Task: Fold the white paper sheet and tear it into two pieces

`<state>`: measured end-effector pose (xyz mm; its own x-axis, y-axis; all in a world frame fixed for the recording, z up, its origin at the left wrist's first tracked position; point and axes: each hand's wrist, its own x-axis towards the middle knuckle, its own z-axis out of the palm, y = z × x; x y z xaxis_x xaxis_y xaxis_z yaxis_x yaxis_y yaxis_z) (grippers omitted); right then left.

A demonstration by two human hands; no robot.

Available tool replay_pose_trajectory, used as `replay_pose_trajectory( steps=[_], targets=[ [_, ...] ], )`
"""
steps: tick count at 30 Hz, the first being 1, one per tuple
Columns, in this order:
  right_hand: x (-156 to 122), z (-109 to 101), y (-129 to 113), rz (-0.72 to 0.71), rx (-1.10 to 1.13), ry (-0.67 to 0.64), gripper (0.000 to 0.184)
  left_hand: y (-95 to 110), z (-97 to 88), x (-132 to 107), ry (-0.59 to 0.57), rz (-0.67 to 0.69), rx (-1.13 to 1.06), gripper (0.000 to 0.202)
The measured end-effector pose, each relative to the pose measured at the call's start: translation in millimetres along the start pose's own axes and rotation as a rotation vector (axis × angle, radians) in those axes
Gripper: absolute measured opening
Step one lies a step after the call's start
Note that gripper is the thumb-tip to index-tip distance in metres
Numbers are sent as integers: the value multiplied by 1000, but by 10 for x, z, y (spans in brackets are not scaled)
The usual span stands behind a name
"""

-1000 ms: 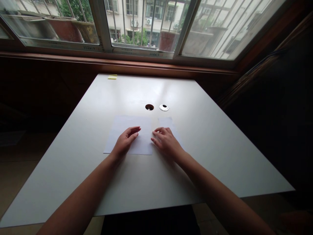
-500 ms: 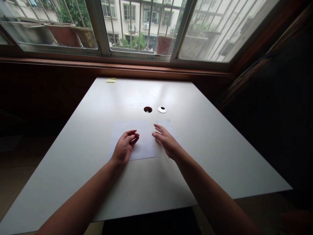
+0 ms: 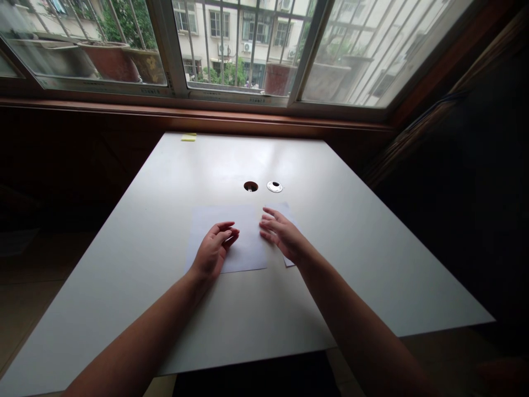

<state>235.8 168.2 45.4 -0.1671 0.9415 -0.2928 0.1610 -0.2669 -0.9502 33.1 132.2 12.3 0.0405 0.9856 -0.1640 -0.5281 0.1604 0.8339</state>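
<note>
A large sheet of white paper (image 3: 243, 251) lies flat on the white table (image 3: 132, 259). My left hand (image 3: 212, 248) is over its left part, fingers loosely curved and apart, with nothing in them. To the right, a narrower piece of white paper (image 3: 289, 211) lies beside the sheet, partly hidden under my right hand (image 3: 283, 234). That hand holds nothing; its palm faces left and its fingers are spread. A gap separates the two hands, whose fingertips point toward each other.
Beyond the papers are a round cable hole (image 3: 250, 187) and its loose round cover (image 3: 275, 187). A yellow sticky note (image 3: 189, 137) lies at the table's far left corner. Barred windows (image 3: 243, 47) rise behind the far edge, and a dark curtain (image 3: 463, 165) hangs on the right.
My right hand has turned slightly, its fingers spreading more and showing more of the narrow paper's near end. My left hand has barely moved. The view has shifted a little.
</note>
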Motion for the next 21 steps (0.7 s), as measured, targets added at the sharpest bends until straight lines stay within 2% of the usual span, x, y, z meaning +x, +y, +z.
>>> replay_pose_trajectory(
  steps=[6,10,12,16,18,21],
  targets=[
    [0,-93,15,-36,-62,41,58,-10,-37,-8,-56,29,111,27],
    [36,-186,164,-159,-239,91,44,8,-73,-19,-141,79,356,26],
    [50,-217,236,-243,-384,124,33,36,-78,-36,-200,180,530,22],
    [92,-230,322,-344,-626,194,16,68,-51,-83,-346,499,944,21],
    [125,-219,343,-376,-707,226,10,34,-34,-100,-433,626,1153,29],
    [176,-196,362,-397,-780,266,6,-71,-18,-111,-534,714,1450,44]
  ],
)
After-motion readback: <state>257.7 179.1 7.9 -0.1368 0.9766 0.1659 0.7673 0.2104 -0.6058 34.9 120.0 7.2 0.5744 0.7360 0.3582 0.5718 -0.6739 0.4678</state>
